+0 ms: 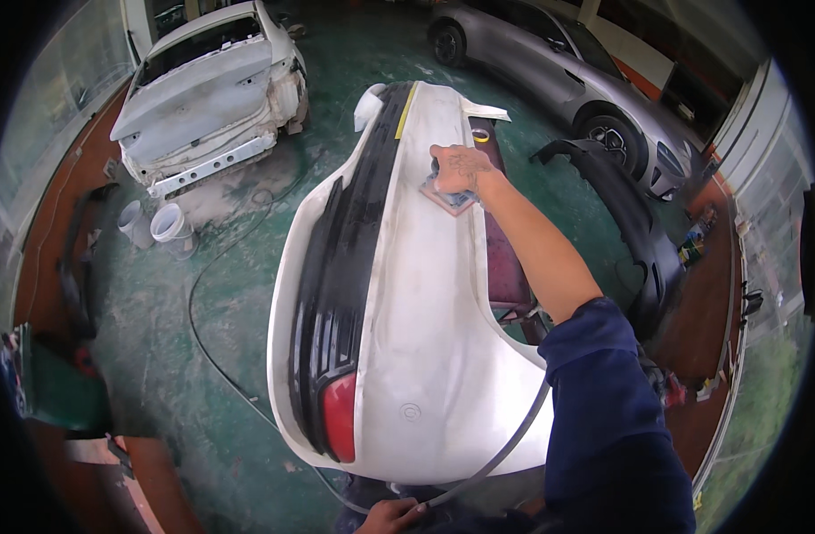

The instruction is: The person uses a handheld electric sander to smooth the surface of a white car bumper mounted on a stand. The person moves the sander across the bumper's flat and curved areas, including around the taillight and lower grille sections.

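So there's a big white car bumper lying across some kind of dark red stand in the middle of a green-floored shop, with a black trim strip running down its left side and a red reflector near the close end. The right hand is stretched out to the far end of the bumper, palm down and fingers curled over a sanding block that sits flat on the white surface, so it's got a closed grip on that. The left hand is way down at the bottom edge of the view, closed around a grey hose that curves up along the near right edge of the bumper. Can't see where the hose ends up past the sleeve. Around it: a stripped, primer-covered car body at the upper left, two white buckets on the floor just beside it, a silver car at the upper right, and a loose black bumper lying on the floor to the right, well apart from the white one.
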Tool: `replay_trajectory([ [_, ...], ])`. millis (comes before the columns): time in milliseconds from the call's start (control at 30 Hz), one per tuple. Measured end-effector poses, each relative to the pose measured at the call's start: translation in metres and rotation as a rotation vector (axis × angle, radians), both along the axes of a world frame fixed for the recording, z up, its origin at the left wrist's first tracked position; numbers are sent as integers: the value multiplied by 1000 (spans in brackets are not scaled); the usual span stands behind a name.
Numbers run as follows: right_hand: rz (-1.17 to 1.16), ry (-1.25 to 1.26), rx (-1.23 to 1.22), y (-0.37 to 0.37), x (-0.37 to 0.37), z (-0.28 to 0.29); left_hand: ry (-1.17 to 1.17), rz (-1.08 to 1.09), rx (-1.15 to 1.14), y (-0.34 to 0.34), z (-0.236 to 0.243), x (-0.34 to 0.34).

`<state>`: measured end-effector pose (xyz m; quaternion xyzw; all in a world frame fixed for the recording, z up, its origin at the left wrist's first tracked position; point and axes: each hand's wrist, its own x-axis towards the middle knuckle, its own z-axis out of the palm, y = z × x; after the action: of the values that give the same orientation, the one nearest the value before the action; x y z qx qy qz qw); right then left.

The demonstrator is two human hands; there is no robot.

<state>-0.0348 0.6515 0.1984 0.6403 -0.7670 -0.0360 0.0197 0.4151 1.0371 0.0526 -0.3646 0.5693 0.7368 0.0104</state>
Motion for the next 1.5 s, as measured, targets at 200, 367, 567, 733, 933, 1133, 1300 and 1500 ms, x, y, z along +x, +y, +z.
replay_trajectory([
  [200, 398, -157, 106, 127, 110, -5, -18, -414, -266, 7, -96, -18],
  [367, 453, -172, 221, 170, 141, -7, 57, -527, -321, 2, -112, -34],
  [567, 56, -15, 178, 42, 45, 5, 136, -99, -282, -5, -34, -28],
  [733, -112, 58, 67, -54, 1, -5, 213, 304, -8, -15, -6, -21],
  [933, -69, 40, 104, -50, 20, -14, 125, 118, -204, -44, -1, -15],
  [1133, 178, -35, 263, 42, 71, 10, 164, -225, -206, -50, -89, -36],
  [1300, 171, -119, 89, 34, 76, -6, 223, -309, -283, -39, -130, -49],
  [1500, -93, -73, 61, -61, 16, -7, 187, 196, -172, -63, -1, -18],
])
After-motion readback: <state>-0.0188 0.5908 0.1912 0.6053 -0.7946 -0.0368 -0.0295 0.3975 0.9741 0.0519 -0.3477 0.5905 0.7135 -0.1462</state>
